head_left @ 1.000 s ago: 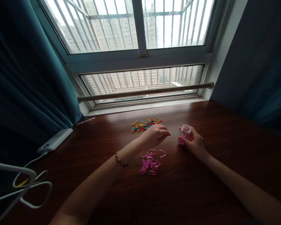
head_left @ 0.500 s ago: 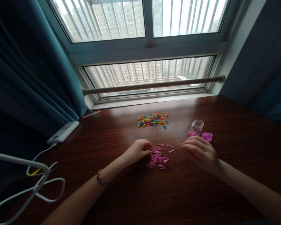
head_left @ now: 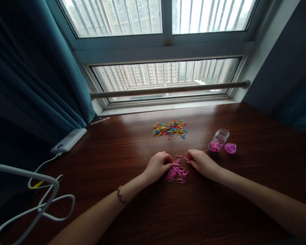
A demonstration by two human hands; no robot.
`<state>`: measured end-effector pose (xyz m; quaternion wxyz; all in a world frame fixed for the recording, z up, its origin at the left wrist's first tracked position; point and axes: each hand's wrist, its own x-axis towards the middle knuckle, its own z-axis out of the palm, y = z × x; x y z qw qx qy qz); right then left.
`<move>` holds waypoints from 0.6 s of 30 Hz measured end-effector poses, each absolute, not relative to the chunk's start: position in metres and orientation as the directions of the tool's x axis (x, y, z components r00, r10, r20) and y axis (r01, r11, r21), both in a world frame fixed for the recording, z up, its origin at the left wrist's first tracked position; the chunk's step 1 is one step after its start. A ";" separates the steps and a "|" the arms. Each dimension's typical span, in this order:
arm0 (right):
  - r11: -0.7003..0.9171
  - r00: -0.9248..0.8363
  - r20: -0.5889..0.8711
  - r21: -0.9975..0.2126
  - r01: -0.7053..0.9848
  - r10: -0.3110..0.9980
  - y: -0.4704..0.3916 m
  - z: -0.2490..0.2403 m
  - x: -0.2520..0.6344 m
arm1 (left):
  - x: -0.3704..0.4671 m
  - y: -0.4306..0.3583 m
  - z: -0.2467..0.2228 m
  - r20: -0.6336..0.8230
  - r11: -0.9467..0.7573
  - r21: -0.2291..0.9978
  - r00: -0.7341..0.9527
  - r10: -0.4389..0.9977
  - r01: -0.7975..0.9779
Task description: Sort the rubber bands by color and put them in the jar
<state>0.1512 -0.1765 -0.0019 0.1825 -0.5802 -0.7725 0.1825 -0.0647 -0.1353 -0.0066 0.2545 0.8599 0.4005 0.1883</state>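
A loose pile of pink clips [head_left: 177, 172] lies on the dark wooden table between my hands. My left hand [head_left: 160, 165] is at the pile's left edge, thumb and fingertips pinched on a pink clip. My right hand [head_left: 200, 162] is at the pile's upper right, its fingertips closed on a single pink clip [head_left: 186, 159]. To the right, a clear glass jar [head_left: 221, 137] leans over on the table with pink clips [head_left: 215, 147] inside. The pink lid [head_left: 231, 148] lies beside it.
Behind the pink pile is a heap of multicoloured clips [head_left: 169, 128]. A white power strip [head_left: 68, 140] with white cables [head_left: 49, 206] lies at the left by the blue curtain [head_left: 63, 75]. The window sill [head_left: 168, 106] borders the table's far edge.
My right hand has moved left from beside the jar to the pink pile and closed on a clip. My left hand stays at the pile. The camera view has shifted slightly.
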 end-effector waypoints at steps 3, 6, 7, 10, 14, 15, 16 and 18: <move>0.266 -0.257 0.097 -0.558 0.786 0.961 -0.172 0.000 0.146 | -0.064 -0.136 -0.005 0.122 -0.555 0.583 0.611 0.782 0.594; 0.310 -0.283 0.143 -0.609 0.730 0.948 -0.164 0.005 0.138 | -0.063 -0.137 -0.004 0.133 -0.555 0.588 0.607 0.784 0.588; 0.325 -0.300 0.148 -0.612 0.720 0.942 -0.161 0.007 0.135 | -0.063 -0.136 -0.004 0.136 -0.551 0.591 0.601 0.788 0.589; 0.363 -0.359 0.125 -0.568 0.739 0.925 -0.155 0.008 0.127 | -0.064 -0.135 -0.004 0.136 -0.532 0.604 0.581 0.803 0.594; 0.409 -0.378 0.166 -0.488 0.771 0.911 -0.155 0.004 0.128 | -0.064 -0.134 -0.004 0.141 -0.520 0.617 0.567 0.812 0.591; 0.412 -0.369 0.187 -0.483 0.773 0.911 -0.156 0.002 0.129 | -0.064 -0.133 -0.004 0.144 -0.520 0.621 0.566 0.812 0.587; 0.409 -0.357 0.200 -0.485 0.773 0.912 -0.157 0.001 0.131 | -0.064 -0.133 -0.005 0.148 -0.520 0.625 0.566 0.811 0.582; 0.394 -0.341 0.199 -0.504 0.769 0.919 -0.157 -0.002 0.133 | -0.064 -0.132 -0.006 0.152 -0.520 0.635 0.567 0.809 0.571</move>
